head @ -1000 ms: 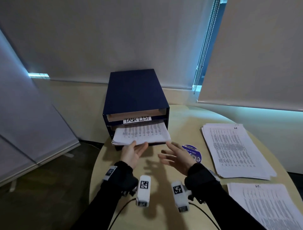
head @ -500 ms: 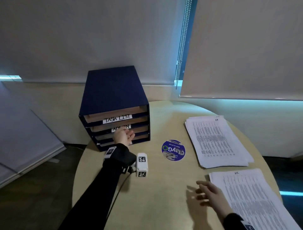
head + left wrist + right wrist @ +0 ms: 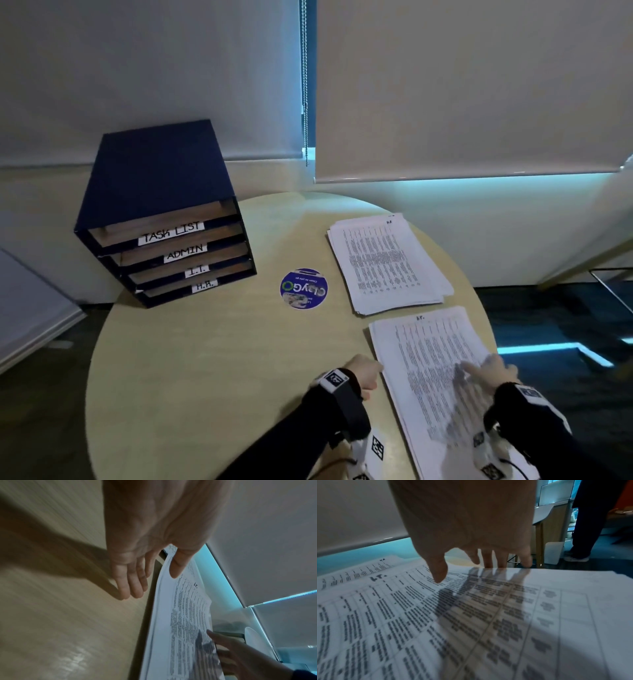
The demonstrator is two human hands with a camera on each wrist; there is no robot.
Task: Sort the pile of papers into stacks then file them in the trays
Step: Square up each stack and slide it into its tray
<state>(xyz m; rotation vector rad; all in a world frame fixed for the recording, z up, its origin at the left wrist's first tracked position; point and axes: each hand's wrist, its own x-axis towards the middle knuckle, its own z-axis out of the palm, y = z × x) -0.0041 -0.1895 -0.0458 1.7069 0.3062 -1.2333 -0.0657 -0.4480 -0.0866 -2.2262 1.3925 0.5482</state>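
A dark blue tray unit (image 3: pixel 154 178) stands at the table's back left, its slots labelled TASK LIST, ADMIN, I.T. and H.R. Two stacks of printed sheets lie on the right. The far stack (image 3: pixel 383 260) is untouched. The near stack (image 3: pixel 421 349), marked I.T., has both hands at it. My left hand (image 3: pixel 364 371) is at its left edge. In the left wrist view the thumb (image 3: pixel 177 568) lies on the top sheet and the straight fingers (image 3: pixel 132 584) lie along the table beside the edge. My right hand (image 3: pixel 479 368) is spread flat just over the stack (image 3: pixel 471 628), fingertips (image 3: pixel 488 562) near its far edge.
A round blue sticker (image 3: pixel 303 288) lies flat on the round wooden table (image 3: pixel 205 359) between the tray unit and the stacks. Roller blinds cover the windows behind. The right wrist view shows a person's legs (image 3: pixel 585 527) standing beyond the table.
A second ago both hands pushed sheets into the tray unit. My left hand has since come off the trays to the near stack's left edge, and my right hand has moved over that stack.
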